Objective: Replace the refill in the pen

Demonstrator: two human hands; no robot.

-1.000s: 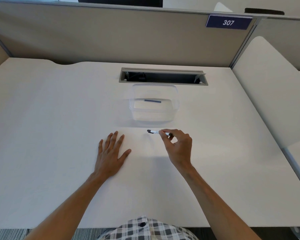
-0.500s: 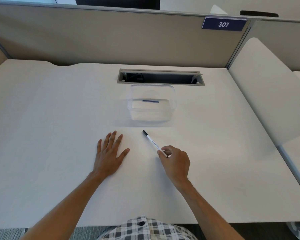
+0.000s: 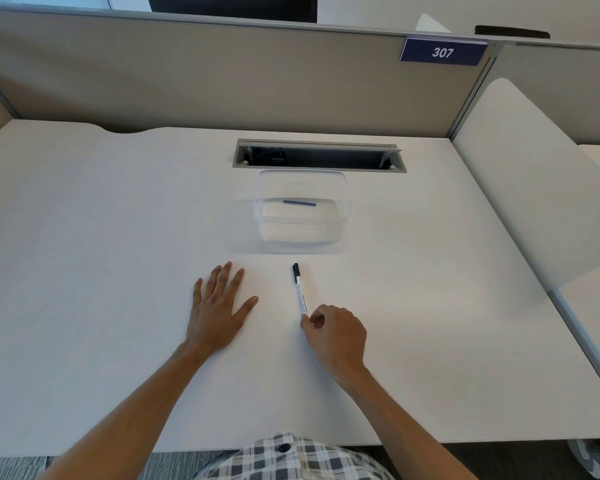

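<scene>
The pen (image 3: 300,289) lies on the white surface (image 3: 101,271), black cap pointing away from the person, just in front of a clear plastic box (image 3: 302,233). The right hand (image 3: 336,332) is curled, its fingertips pinching the pen's near end. The left hand (image 3: 219,306) rests flat and open on the surface, fingers spread, holding nothing, well apart from the pen. Inside the box lies a thin blue refill (image 3: 299,203).

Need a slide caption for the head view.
Right hand grips pen on desk; left hand flat.
</scene>
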